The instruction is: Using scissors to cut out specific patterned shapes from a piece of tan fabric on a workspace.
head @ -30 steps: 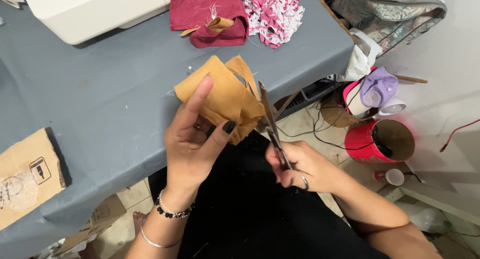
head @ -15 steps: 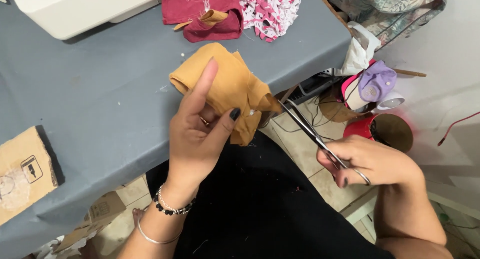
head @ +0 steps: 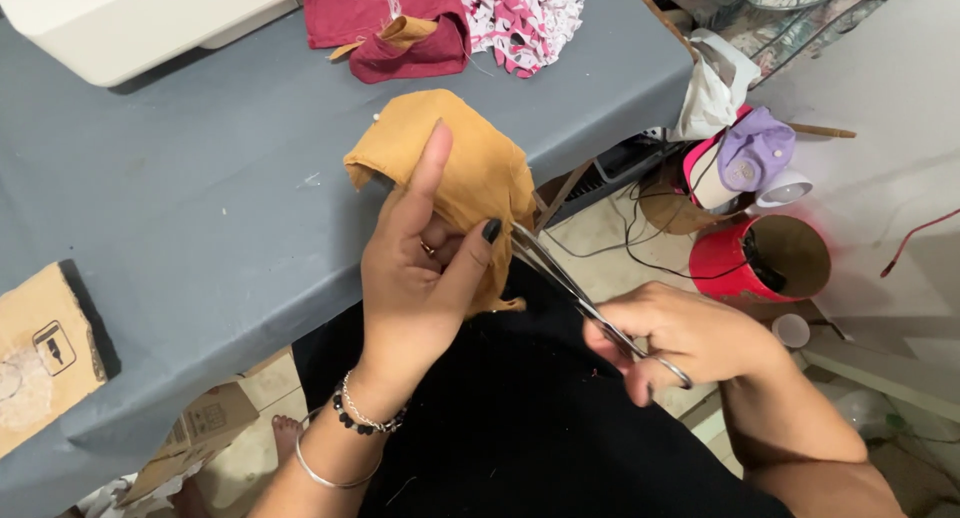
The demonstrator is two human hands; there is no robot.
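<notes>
Home sewing corner: white sewing machine (head: 150,18) and fabric scraps (head: 450,18) on a grey table (head: 200,208) beyond the left hand (head: 420,268); cable clutter (head: 640,218) on the tiled floor beyond the right hand (head: 690,338).

Flat brown cardboard pc w/ black symbol (head: 40,348) on grey table's (head: 200,218) left edge; another cardboard box (head: 200,433) below on floor.

Grey worktop (head: 180,228) fills left; pale tiled floor (head: 610,263) beyond right edge, white wall (head: 880,68), even light.
</notes>
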